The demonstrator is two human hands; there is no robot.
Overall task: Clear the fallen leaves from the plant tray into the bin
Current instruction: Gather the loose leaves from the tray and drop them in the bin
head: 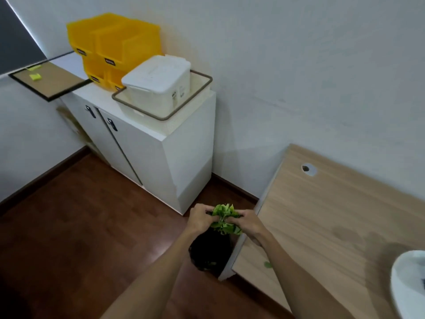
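Note:
A bunch of green leaves [224,218] is held between both my hands, directly above a black bin [210,252] that stands on the floor beside the desk's left end. My left hand [201,218] grips the bunch from the left and my right hand [249,223] from the right. One loose green leaf [267,264] lies on the wooden desk [333,215] near its left edge. A white tray or dish [407,284] shows partly at the right edge of the view, its contents hidden.
A white cabinet [147,143] stands against the wall, carrying yellow storage bins [115,42] and a white lidded box [158,81] in a cream tray. A framed cork board [49,82] juts out at the left. Dark wood floor [80,226] spreads below.

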